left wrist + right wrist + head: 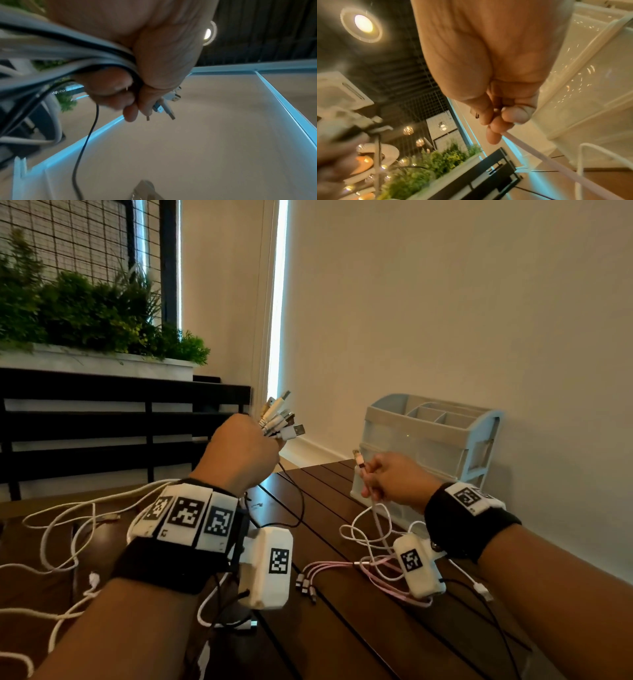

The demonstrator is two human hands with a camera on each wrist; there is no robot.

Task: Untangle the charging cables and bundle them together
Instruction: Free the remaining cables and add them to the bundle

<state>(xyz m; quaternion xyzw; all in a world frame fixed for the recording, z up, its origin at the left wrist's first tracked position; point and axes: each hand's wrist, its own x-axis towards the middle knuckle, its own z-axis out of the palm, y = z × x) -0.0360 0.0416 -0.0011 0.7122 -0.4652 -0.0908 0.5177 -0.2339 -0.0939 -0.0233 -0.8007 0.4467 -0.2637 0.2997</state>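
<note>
My left hand (245, 448) is raised above the table and grips a bunch of white and black charging cables (72, 54). Their USB plugs (282, 419) fan out above the fist, and the cords trail down past my wrist onto the table. My right hand (394, 479) pinches a pink cable (539, 155) just below its plug (358, 457), which points up. The pink cable runs down to a loop and a multi-head end (306, 580) lying on the table. In the left wrist view the fingers (111, 86) are curled tightly around the cords.
A pale blue plastic desk organiser (428, 446) stands at the back right against the wall. The dark slatted wooden table (359, 628) holds loose white cable loops (61, 529) at the left and a thin black cable (298, 508). A planter with greenery (85, 309) sits behind a black bench.
</note>
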